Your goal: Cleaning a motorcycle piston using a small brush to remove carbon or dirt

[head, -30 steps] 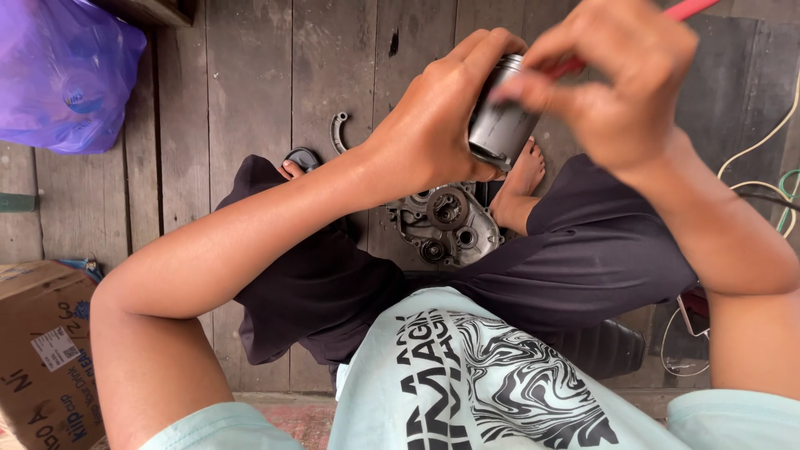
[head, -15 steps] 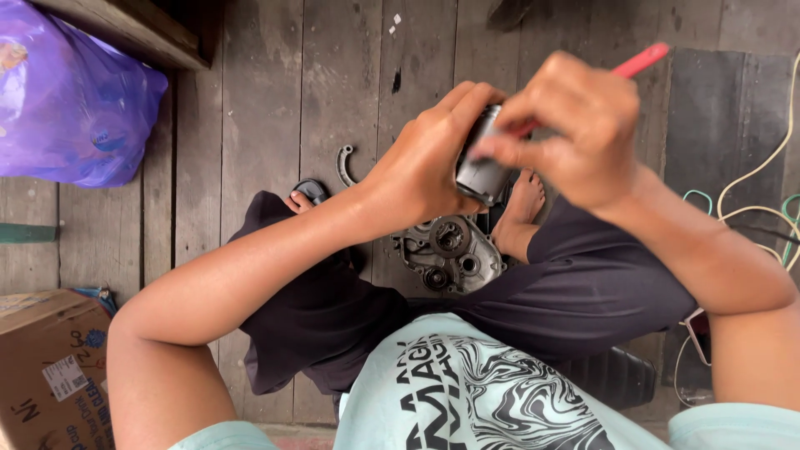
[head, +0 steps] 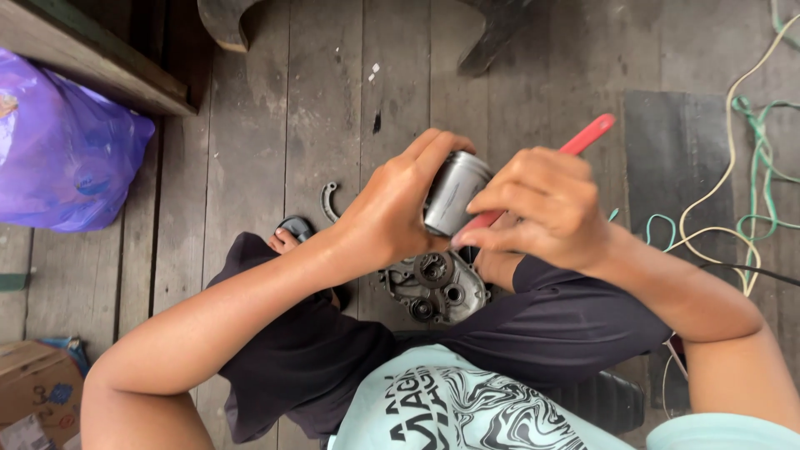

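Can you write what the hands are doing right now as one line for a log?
left hand: holds grey metal cylinder | right hand: holds red-handled tool against it | below: grey gear housing on wooden floor

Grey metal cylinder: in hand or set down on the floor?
In hand. The left hand grips the grey cylinder above the floorboards; the right hand holds a red-handled tool against it.

Bare floor planks (head: 333, 108) lie open beyond the metal gear housing (head: 437, 287), offering passage straight ahead. Left of the housing, a curved metal piece (head: 327, 200) and a purple bag (head: 62, 158) narrow the way. To its right, tangled cords (head: 742, 192) and a dark mat (head: 675, 158) crowd the floor; the knees hem it in below.
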